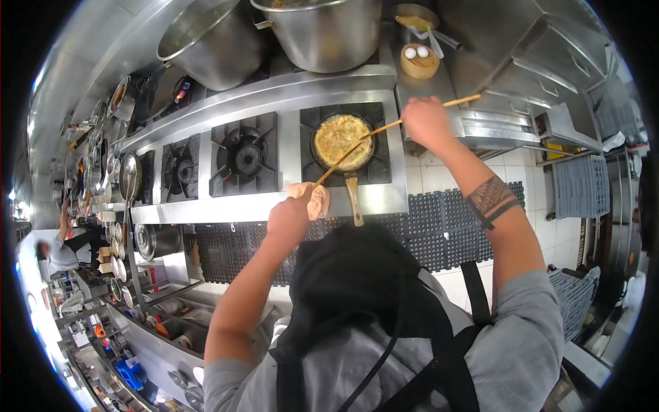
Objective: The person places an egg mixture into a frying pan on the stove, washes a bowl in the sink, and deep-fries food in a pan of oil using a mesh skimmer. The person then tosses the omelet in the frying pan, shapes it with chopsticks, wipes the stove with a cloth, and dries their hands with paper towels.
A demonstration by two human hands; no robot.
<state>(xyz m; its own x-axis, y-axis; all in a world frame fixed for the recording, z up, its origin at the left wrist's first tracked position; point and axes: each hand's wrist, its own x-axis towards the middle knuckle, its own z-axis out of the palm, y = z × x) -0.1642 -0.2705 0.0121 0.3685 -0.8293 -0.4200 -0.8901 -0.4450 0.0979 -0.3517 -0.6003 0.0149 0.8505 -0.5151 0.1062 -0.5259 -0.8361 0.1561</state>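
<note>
A frying pan (353,199) sits on the right-hand burner, its handle towards me. Inside it a round, flat yellow omelette (335,135) spreads nearly to the rim. My right hand (426,122), right of the pan, is closed round a long wooden chopstick (390,128) that slants down over the omelette. From the near left, my left hand (288,218) grips another wooden chopstick (333,170), with a folded peach cloth (317,202) bunched in the same hand. The two tips meet over the omelette.
Two large steel stockpots (322,38) stand behind the stove. A bamboo basket (419,67) with two white eggs is at the back right, near a bowl (414,16) of yellow food. Left lie more burners (246,158); a person (66,240) stands far left.
</note>
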